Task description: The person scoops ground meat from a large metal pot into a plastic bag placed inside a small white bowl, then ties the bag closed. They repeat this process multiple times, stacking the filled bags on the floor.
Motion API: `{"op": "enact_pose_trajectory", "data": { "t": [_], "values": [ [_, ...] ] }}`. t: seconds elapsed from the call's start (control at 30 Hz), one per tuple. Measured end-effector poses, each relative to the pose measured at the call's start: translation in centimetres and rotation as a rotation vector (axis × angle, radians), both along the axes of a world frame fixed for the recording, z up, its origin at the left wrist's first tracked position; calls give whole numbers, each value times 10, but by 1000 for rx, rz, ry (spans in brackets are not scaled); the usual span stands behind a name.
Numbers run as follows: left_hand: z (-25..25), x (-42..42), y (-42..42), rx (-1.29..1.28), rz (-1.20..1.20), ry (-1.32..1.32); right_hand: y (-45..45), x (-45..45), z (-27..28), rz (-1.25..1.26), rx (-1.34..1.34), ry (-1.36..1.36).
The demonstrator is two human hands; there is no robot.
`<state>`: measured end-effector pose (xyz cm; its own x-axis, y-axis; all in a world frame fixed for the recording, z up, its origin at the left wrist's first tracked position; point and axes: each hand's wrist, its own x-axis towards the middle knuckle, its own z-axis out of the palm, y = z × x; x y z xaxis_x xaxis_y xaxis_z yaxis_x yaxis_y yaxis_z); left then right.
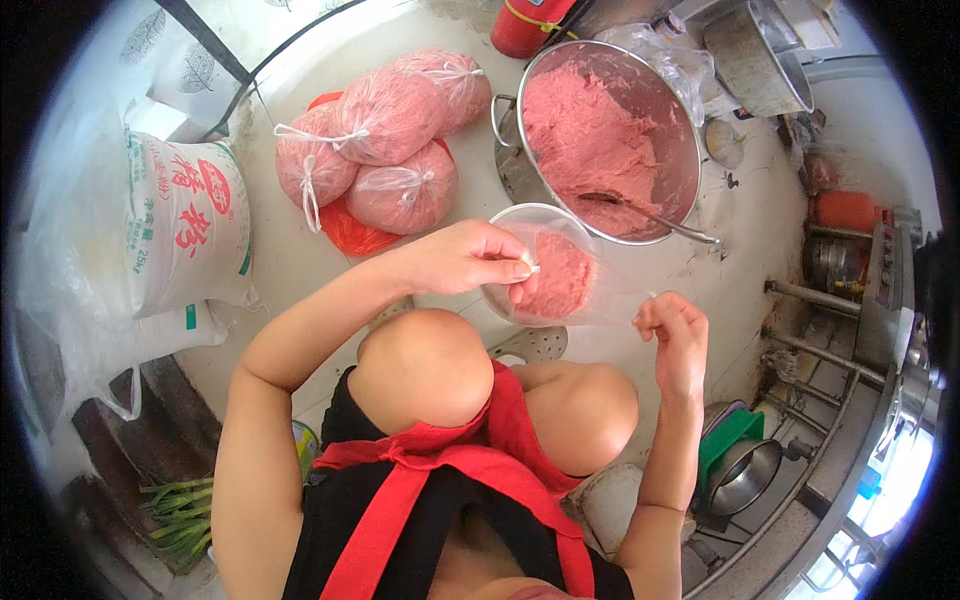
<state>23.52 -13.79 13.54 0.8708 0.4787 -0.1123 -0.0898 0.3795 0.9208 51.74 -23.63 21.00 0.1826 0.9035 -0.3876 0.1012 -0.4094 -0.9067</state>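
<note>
A clear plastic bag (611, 289) with pink minced meat (559, 277) in it rests in a round bowl (510, 217) before my knees. My left hand (484, 259) pinches one side of the bag's mouth between thumb and finger, above the bowl. At the other side, my right hand (675, 326) grips the bag's edge, and the film is stretched between the two hands. Beyond the bowl stands a large metal pot (686, 176) of minced meat (585, 135), with a metal ladle (686, 231) leaning in it.
Several tied bags of minced meat (390, 112) lie on a red plastic bag (360, 232) on the floor. White sacks (187, 225) stand at the left, above green onions (180, 517). A red cylinder (529, 26) is at the top. A metal rack (817, 296) lines the right.
</note>
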Motion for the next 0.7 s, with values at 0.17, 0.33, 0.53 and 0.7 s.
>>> {"op": "enact_pose_trajectory", "data": {
  "t": [0.17, 0.33, 0.53, 0.7],
  "values": [
    [1, 31, -9, 17, -21, 21, -6, -4, -23, 60, -64, -37],
    [-43, 16, 18, -109, 109, 106, 9, 31, -36, -112, 73, 263],
    [-50, 27, -2, 15, -18, 123, 10, 0, -51, 146, -128, -30],
    [-48, 29, 0, -186, 98, 77, 2, 0, -46, 258, -167, -124]
  ]
}}
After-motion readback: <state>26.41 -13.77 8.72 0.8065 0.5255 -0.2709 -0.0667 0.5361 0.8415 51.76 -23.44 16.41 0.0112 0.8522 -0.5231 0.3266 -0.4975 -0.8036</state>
